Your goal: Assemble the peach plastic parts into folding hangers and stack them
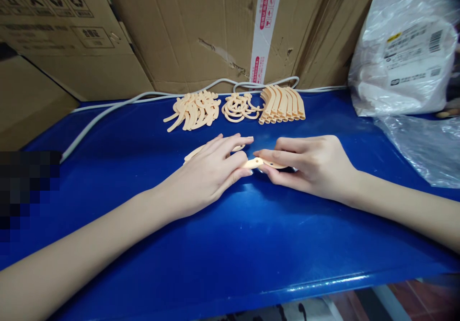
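Observation:
Over the middle of the blue table, my left hand (219, 170) pinches a cream-coloured curved piece with a small hole (254, 163) between thumb and forefinger. My right hand (309, 165) grips a second cream piece (275, 164), whose end meets the first one. Whether the two are joined cannot be made out. Beneath my left hand lies another curved cream piece (196, 153), mostly covered by the fingers. Farther back are a loose pile of curved flat strips (196, 110), a small heap of hook-shaped pieces (239, 106) and neatly stacked curved tubes (282, 104).
Cardboard boxes (201, 28) stand along the back and left of the blue table (223, 254). A white cable (136, 99) runs behind the piles. At the right are a labelled plastic bag (402, 67) and a clear plastic sheet (427, 143).

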A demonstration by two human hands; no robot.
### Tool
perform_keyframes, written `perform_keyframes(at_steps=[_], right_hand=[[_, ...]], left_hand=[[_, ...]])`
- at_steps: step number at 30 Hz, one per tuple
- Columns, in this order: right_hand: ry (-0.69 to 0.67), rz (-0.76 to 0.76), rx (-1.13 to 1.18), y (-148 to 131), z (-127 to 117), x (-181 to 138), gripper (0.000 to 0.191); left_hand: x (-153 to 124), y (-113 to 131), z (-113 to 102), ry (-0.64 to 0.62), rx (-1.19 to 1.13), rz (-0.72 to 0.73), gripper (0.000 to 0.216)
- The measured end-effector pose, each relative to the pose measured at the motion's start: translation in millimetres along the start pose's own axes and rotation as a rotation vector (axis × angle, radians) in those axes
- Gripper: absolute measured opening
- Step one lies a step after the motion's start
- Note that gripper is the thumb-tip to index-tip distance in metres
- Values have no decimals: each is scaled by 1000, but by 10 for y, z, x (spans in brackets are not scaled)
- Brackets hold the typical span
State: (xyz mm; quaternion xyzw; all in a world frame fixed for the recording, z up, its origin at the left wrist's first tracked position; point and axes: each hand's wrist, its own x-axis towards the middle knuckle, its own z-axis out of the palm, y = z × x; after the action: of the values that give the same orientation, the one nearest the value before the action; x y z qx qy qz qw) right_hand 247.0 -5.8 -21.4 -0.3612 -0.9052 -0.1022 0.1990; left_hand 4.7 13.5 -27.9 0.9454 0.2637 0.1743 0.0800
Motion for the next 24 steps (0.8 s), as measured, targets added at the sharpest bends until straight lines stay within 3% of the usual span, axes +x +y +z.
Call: perform_keyframes(at_steps=[24], right_hand=[[88, -96, -62, 28, 27, 1, 28]], left_hand=[[1, 1, -12, -37, 36, 12, 38]])
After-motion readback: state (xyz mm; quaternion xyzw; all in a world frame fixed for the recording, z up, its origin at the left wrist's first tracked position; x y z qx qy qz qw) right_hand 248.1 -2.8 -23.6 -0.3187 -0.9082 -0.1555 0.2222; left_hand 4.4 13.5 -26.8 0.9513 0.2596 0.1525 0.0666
